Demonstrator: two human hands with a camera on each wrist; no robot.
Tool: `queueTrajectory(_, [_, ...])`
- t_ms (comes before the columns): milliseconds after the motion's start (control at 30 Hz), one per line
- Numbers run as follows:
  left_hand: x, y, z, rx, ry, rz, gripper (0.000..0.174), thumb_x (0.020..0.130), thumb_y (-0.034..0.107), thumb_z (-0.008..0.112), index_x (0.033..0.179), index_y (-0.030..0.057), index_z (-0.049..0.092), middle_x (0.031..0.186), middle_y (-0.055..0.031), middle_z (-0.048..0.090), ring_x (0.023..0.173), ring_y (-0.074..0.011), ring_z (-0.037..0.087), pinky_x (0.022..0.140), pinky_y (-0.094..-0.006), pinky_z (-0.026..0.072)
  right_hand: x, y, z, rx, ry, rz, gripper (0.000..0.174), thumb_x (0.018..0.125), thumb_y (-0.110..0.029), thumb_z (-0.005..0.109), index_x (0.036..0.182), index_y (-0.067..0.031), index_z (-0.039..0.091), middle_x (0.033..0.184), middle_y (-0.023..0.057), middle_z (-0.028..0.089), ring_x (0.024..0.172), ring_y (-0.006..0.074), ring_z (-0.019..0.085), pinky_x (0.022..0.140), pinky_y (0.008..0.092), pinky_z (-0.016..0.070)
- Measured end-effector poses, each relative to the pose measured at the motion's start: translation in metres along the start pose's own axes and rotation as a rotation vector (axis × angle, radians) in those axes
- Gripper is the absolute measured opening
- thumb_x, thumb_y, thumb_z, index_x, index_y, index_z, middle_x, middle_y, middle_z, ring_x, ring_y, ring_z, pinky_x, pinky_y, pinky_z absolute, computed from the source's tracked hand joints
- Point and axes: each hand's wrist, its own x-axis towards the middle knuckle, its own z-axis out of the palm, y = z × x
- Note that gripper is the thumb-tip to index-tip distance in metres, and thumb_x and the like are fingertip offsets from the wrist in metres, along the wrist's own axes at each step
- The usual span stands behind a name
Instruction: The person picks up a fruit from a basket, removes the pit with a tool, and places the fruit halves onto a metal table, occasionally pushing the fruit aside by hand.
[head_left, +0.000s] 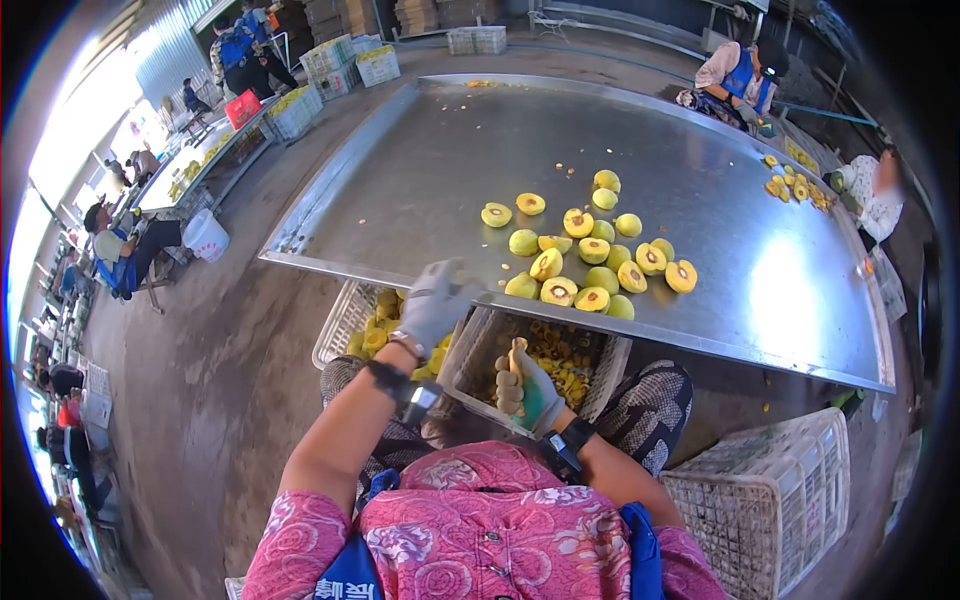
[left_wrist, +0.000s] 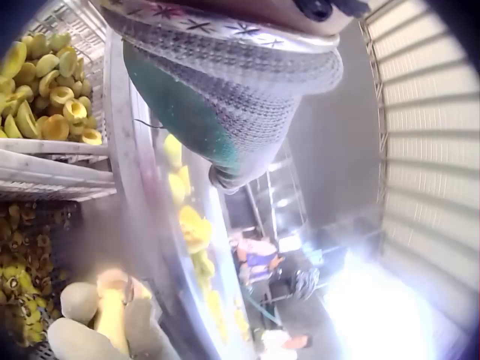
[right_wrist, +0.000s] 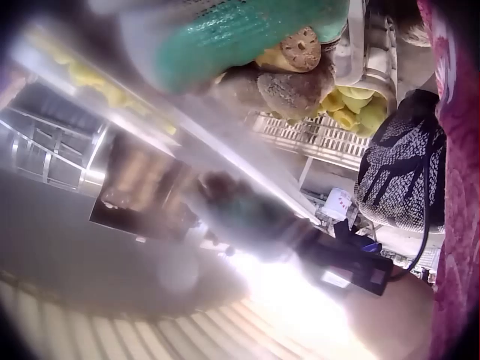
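The left hand (head_left: 437, 303), in a grey glove with a green palm, is over the table's near edge, holding nothing that shows; in its own wrist view the glove (left_wrist: 225, 112) hangs above the row of fruit. The right hand (head_left: 532, 393), gloved in grey and green, grips a wooden-looking handle (head_left: 517, 350) above a crate of small yellow pieces (head_left: 565, 365). The handle's round end (right_wrist: 302, 49) shows in the right wrist view. Halved and whole yellow-green fruits (head_left: 558, 291) lie on the metal table (head_left: 420, 160) ahead of both hands.
Left of the pieces crate, a white crate (head_left: 335, 325) holds hollowed fruit halves. Another white crate (head_left: 760, 500) stands at the lower right. A person (head_left: 735, 80) works across the table, with another (head_left: 870, 195) at its right end and a fruit pile (head_left: 795, 187) nearby.
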Motion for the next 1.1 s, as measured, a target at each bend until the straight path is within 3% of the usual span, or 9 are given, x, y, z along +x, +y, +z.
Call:
queueTrajectory(67, [0.020,0.015,0.029,0.262,-0.065,0.121,0.061,0.083,0.051,0.065,0.125,0.0069,0.059,0.123,-0.0204,0.059,0.114,-0.0343,0.059,0.096,-0.0422,0.0476,-0.004,-0.003,0.010,-0.060,0.073,-0.005,0.043,0.097,-0.056,0.051,0.104,-0.0136,0.058,0.065,-0.0068,0.046,0.045,0.0066,0.037,0.040,0.0230,0.0301])
queueTrajectory(200, [0.065,0.036,0.074,0.363,-0.422,-0.032,0.079,0.070,0.058,0.070,0.129,0.0070,0.057,0.129,-0.0223,0.056,0.120,-0.0365,0.056,0.101,-0.0405,0.0456,-0.008,-0.013,-0.001,-0.209,0.177,0.022,0.042,0.097,-0.057,0.050,0.102,-0.0155,0.057,0.067,-0.0059,0.048,0.045,0.0071,0.039,0.041,0.0247,0.0321])
queueTrajectory(500, [0.090,0.016,0.078,0.398,-0.460,0.105,0.070,0.068,0.047,0.079,0.121,0.0052,0.060,0.122,-0.0179,0.059,0.114,-0.0301,0.060,0.094,-0.0384,0.0505,-0.023,-0.023,0.028,-1.029,0.569,-0.249,0.033,0.098,-0.038,0.052,0.116,-0.0107,0.046,0.071,0.0019,0.051,0.047,0.0125,0.047,0.040,0.0307,0.0417])
queueTrajectory(633, [0.074,0.004,0.062,-0.366,-0.331,-0.057,0.052,0.079,0.031,0.072,0.120,0.0049,0.057,0.111,-0.0150,0.064,0.101,-0.0302,0.065,0.088,-0.0397,0.0545,-0.022,-0.021,0.009,-1.330,0.697,-0.347,0.036,0.098,-0.036,0.051,0.115,-0.0041,0.050,0.081,0.0109,0.063,0.056,0.0232,0.061,0.053,0.0381,0.0503])
queueTrajectory(733, [0.054,-0.003,0.050,-1.237,-0.370,-0.215,0.039,0.093,0.017,0.062,0.129,0.0086,0.050,0.114,-0.0093,0.061,0.100,-0.0281,0.065,0.081,-0.0407,0.0575,-0.012,-0.014,-0.035,-2.000,0.825,-0.332,0.048,0.096,-0.042,0.048,0.119,-0.0008,0.056,0.099,0.0223,0.070,0.081,0.0374,0.069,0.072,0.0439,0.0538])
queueTrajectory(833, [0.025,-0.009,0.045,-1.680,-0.397,-0.218,0.039,0.098,0.024,0.053,0.132,0.0065,0.050,0.125,-0.0158,0.058,0.116,-0.0315,0.058,0.098,-0.0531,0.0499,-0.018,-0.011,-0.046,-2.265,0.452,0.598,0.064,0.094,-0.052,0.042,0.125,0.0009,0.058,0.126,0.0277,0.060,0.118,0.0419,0.057,0.099,0.0445,0.0439])
queueTrajectory(933, [0.007,-0.012,0.040,-1.921,-0.328,-0.337,0.041,0.102,0.030,0.043,0.131,0.0028,0.050,0.128,-0.0187,0.057,0.120,-0.0358,0.054,0.107,-0.0553,0.0416,-0.013,-0.011,-0.034,-2.055,0.542,0.512,0.072,0.091,-0.058,0.039,0.130,-0.0005,0.059,0.132,0.0265,0.057,0.125,0.0391,0.054,0.105,0.0429,0.0400])
queueTrajectory(1033, [-0.011,-0.021,0.039,-2.031,-0.302,-0.348,0.043,0.102,0.033,0.043,0.131,0.0020,0.051,0.129,-0.0191,0.057,0.121,-0.0361,0.054,0.107,-0.0546,0.0409,-0.011,-0.005,-0.037,-2.165,0.424,0.678,0.072,0.092,-0.057,0.038,0.132,0.0003,0.056,0.134,0.0269,0.055,0.127,0.0404,0.051,0.106,0.0439,0.0384])
queueTrajectory(1100, [-0.013,-0.022,0.038,-2.057,-0.292,-0.326,0.044,0.103,0.035,0.043,0.131,0.0020,0.052,0.129,-0.0189,0.057,0.120,-0.0359,0.054,0.107,-0.0539,0.0410,-0.018,-0.012,-0.019,-1.992,0.448,0.477,0.065,0.095,-0.056,0.041,0.127,-0.0009,0.056,0.111,0.0196,0.061,0.101,0.0312,0.058,0.085,0.0386,0.0442])
